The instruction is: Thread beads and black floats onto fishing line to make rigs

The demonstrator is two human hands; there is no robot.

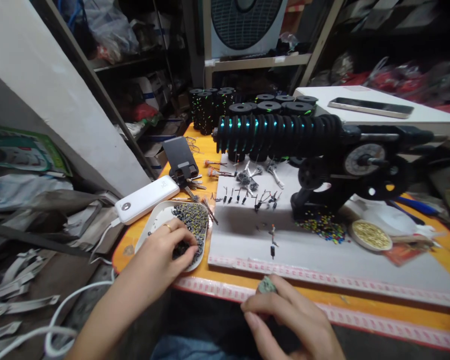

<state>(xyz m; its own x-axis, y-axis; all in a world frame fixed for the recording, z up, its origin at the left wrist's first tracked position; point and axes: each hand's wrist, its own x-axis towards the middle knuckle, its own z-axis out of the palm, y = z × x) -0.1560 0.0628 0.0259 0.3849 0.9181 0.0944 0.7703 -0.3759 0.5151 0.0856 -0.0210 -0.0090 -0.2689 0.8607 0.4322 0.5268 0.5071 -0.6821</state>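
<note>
My left hand (168, 247) reaches into a white tray (144, 234) of small dark grey and yellowish pieces (196, 220). Its thumb and fingers are pinched together among the pieces; whatever they grip is hidden. By the table's front edge, my right hand (288, 315) is closed on a small grey-green lump (267, 285), which shows above the forefinger. On the pale board (232, 235), between and beyond my hands, lies a small black part with thin wire legs (272, 251). Farther back, several similar wired parts (243, 197) form a row.
A black machine with a ribbed roller (277, 132) stands at the board's back right. Near its foot are coloured beads (326, 227) and a dish of golden bits (371, 235). A white power bank (148, 199) and a dark phone stand (180, 157) are left. A phone (371, 107) lies on a white box.
</note>
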